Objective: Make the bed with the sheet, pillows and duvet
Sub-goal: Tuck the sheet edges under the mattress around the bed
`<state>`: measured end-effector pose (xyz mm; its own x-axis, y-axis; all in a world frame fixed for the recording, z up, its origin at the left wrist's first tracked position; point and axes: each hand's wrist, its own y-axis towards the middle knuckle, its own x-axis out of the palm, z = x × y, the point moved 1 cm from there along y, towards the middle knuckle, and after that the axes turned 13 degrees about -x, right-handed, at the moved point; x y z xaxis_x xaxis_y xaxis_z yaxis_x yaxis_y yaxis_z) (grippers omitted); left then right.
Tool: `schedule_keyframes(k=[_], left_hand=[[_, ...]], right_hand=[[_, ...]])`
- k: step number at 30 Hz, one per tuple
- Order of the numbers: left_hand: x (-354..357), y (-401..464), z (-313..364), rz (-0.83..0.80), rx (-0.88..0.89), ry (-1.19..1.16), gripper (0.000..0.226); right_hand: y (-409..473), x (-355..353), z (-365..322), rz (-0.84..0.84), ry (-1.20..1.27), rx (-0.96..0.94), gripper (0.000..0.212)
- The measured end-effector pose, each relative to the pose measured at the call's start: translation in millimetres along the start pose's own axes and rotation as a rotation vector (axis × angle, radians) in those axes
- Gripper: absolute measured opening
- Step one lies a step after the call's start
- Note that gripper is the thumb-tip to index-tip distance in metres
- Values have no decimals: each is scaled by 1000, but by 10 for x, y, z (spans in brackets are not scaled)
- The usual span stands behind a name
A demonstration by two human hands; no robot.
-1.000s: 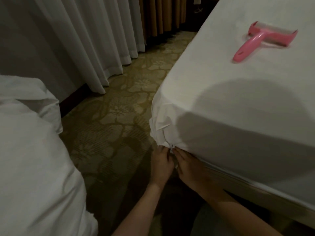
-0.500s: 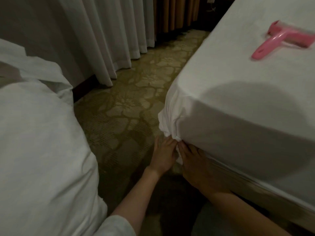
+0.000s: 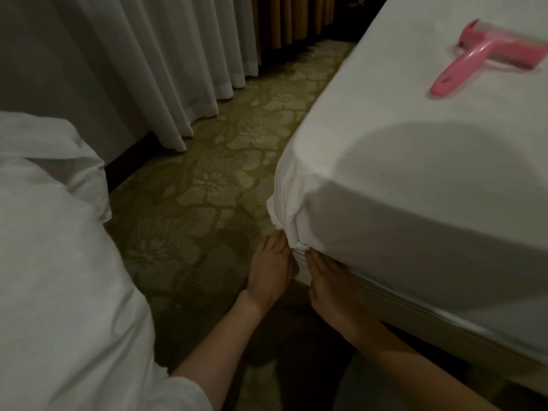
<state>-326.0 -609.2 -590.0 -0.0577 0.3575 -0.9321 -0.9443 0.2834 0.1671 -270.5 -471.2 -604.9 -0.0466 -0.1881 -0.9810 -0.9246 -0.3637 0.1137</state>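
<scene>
A person crouches at the corner of a bed, both forearms reaching in from the bottom of the view. The left hand [image 3: 271, 266] and the right hand [image 3: 332, 280] meet just under the mattress corner, fingers extended and close together, their tips pressed into the gathered fabric of the white sheet [image 3: 415, 179]. The fingertips disappear into the folds, so it cannot be told whether either hand pinches cloth or only pushes it under.

The sheet lies smooth and taut over the top and the near side of the mattress, bunching into pleats only at this corner [image 3: 289, 215], directly above the hands. A pink lint roller [image 3: 486, 59] rests on the sheeted top, well apart from the corner, toward the far right.

To the left, a mass of white bedding [image 3: 59, 262], possibly the duvet or pillows, fills the near foreground, off the mattress. Beyond the hands a patterned carpet [image 3: 207, 188] runs back to pale curtains [image 3: 166, 69] along the wall.

The job appears to be in its first stage: the sheet is spread and nearly secured at this corner, the other corners are out of view, and no pillows or duvet are yet on the bed, so those steps seem still to come.
</scene>
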Motion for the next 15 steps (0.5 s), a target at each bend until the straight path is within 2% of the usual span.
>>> schedule_keyframes(k=[3, 6, 9, 11, 13, 15], left_hand=[[47, 58, 32, -23, 10, -61, 41], [107, 195, -15, -120, -41, 8, 27], [133, 267, 3, -200, -98, 138, 58], [38, 166, 147, -323, -148, 199, 58], [95, -2, 309, -346, -224, 262, 58], [158, -250, 530, -363, -226, 293, 67]], right_hand=[[-23, 42, 3, -12, 56, -8, 81], [-6, -12, 26, -37, 85, -36, 81], [-57, -112, 43, -104, 122, -62, 74], [-134, -194, 37, -124, 124, -29, 70], [-271, -303, 49, -107, 122, 26, 64], [-477, -382, 135, -78, 99, 64, 61]])
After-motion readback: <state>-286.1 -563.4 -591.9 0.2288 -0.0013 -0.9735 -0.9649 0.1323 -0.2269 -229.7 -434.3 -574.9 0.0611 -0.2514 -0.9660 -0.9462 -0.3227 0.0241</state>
